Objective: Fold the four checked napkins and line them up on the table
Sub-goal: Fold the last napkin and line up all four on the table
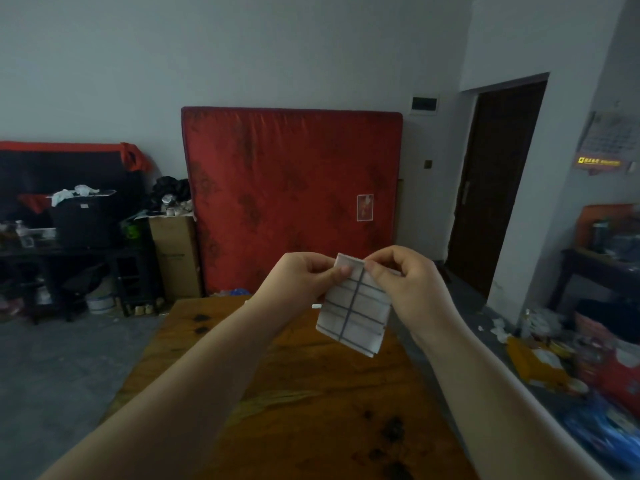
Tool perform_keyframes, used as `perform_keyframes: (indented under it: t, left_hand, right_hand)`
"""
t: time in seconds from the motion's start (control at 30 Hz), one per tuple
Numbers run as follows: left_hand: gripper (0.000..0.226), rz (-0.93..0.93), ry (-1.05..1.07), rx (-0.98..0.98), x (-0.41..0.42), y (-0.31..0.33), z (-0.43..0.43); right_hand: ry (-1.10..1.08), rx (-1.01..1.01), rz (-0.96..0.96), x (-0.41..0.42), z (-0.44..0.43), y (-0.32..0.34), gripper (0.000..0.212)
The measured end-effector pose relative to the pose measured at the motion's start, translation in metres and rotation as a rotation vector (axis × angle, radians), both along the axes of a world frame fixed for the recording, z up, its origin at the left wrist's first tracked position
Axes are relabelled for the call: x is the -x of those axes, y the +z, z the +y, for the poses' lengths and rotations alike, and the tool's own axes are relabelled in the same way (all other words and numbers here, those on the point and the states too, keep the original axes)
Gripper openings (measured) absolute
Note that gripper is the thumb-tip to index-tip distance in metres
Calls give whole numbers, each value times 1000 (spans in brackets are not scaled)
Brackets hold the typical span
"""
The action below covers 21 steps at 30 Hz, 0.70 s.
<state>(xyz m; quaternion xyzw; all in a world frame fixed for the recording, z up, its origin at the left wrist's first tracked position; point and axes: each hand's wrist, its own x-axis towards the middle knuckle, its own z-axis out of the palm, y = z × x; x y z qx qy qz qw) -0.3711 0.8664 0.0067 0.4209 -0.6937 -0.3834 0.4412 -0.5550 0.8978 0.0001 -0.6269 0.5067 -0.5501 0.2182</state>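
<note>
- A white cloth napkin with dark grid lines [353,308], folded into a small rectangle, hangs in the air above the far end of the brown wooden desk [304,393], touching nothing but the hands.
- The left hand [304,277] pinches its top left corner, thumb pressed on the front of the cloth.
- The right hand [401,275] pinches the top right corner, fingers [375,266] curled over the edge.
- A red mattress [291,199] leans against the wall behind.

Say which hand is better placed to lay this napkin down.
Probably right: the right hand pinches the top of the checked napkin, which hangs against it; the left hand pinches only one upper corner.
</note>
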Motion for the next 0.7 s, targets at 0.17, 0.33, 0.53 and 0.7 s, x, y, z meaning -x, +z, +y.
perform_keyframes:
  t: [0.17, 0.33, 0.53, 0.7]
  left_hand:
    - [12, -23, 10, -47, -6, -5, 2]
    - [11, -221, 73, 19, -7, -3, 3]
    - [14, -319, 52, 69, -2, -2, 12]
    - [10, -319, 54, 51, -10, -11, 15]
  right_hand:
    - [23, -66, -44, 1, -1, -3, 11]
    - [-10, 15, 309, -3, 6, 1, 5]
    - [49, -30, 327, -6, 8, 3, 16]
    - [20, -19, 139, 3, 10, 3, 21]
